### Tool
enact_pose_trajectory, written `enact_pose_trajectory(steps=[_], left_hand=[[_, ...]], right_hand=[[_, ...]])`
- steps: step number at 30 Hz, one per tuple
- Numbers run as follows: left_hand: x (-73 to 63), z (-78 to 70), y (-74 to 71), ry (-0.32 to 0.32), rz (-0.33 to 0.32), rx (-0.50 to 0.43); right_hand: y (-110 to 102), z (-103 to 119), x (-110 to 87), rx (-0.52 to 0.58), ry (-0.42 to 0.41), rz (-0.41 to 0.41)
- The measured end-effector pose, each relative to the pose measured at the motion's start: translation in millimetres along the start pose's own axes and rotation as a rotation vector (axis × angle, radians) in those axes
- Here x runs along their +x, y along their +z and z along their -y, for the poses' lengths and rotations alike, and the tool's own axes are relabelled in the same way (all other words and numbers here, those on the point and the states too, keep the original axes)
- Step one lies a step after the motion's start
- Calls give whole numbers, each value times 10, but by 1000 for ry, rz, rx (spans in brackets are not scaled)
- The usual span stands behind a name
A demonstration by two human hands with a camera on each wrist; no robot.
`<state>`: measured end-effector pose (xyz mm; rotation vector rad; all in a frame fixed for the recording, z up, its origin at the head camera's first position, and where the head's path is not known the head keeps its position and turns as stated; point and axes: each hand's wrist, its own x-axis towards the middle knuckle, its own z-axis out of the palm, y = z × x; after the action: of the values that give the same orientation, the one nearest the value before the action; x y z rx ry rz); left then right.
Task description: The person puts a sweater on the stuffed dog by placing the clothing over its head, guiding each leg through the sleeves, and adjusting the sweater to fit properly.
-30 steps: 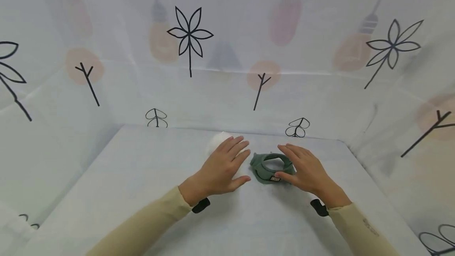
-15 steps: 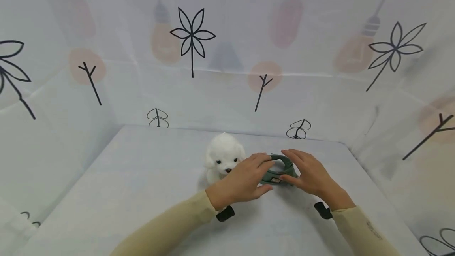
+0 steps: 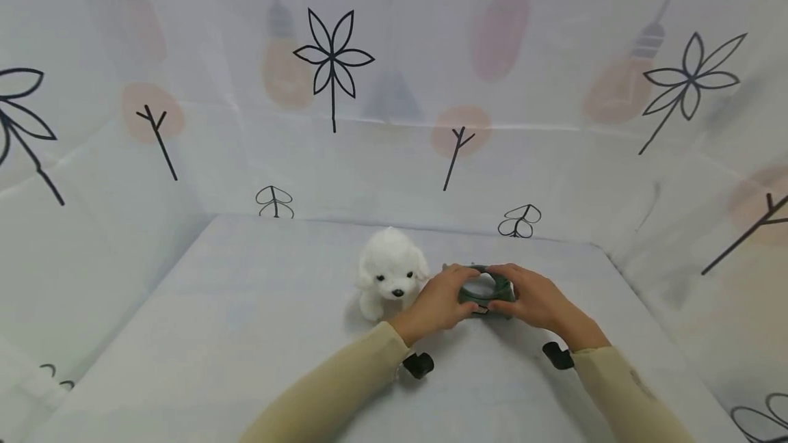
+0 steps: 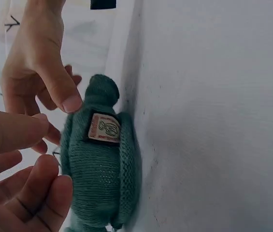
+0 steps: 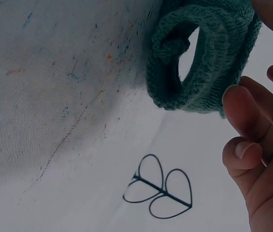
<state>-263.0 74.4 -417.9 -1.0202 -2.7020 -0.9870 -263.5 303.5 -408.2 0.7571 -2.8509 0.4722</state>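
A small green knitted sweater (image 3: 486, 290) with a stitched label lies on the table, its round opening facing up. My left hand (image 3: 438, 299) reaches over its left side, fingers bent and thumb apart. In the left wrist view, a gap shows between the left thumb (image 4: 27, 129) and the knit. My right hand (image 3: 539, 298) spans the right side of the opening; its thumb (image 4: 68, 99) appears to touch the rim beside the label. Neither hand visibly pinches the cloth. A white plush dog (image 3: 392, 272) stands just left of the sweater, partly behind my left hand.
The table (image 3: 246, 333) has a white cover. Behind and at the sides hangs a white cloth (image 3: 388, 176) printed with flowers and twigs. Black bands (image 3: 418, 365) sit at both wrists.
My left hand has moved right, from in front of the plush dog to the sweater, uncovering the dog. The right hand has shifted only slightly, and the hands are now close together.
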Motion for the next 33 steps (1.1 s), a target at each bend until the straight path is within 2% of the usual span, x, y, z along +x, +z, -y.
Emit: enact_pose_trajectory(steps=[4,8,12,18,22,26,33], left_hand=[[138,54,88,-72,58,11],[204,107,128,-115,107,20],[212,112,129,-118,108,33],[190,59,85,-73,82,-20],[147,-44,-16,-19,77,-92],[90,-211,-170,42,61,-130],[-62,-555,-596,131,38,-115]], right_hand=[[22,-30,58,45,2,48],[51,-37,95,116,13,96],[7,-17,86,167,32,116],[-145,65,7,208,-19,83],[-284,127,-65,218,-62,33],[-479,230,-123,223,-118,-46],[-862,476,-157,191,-295,-169]])
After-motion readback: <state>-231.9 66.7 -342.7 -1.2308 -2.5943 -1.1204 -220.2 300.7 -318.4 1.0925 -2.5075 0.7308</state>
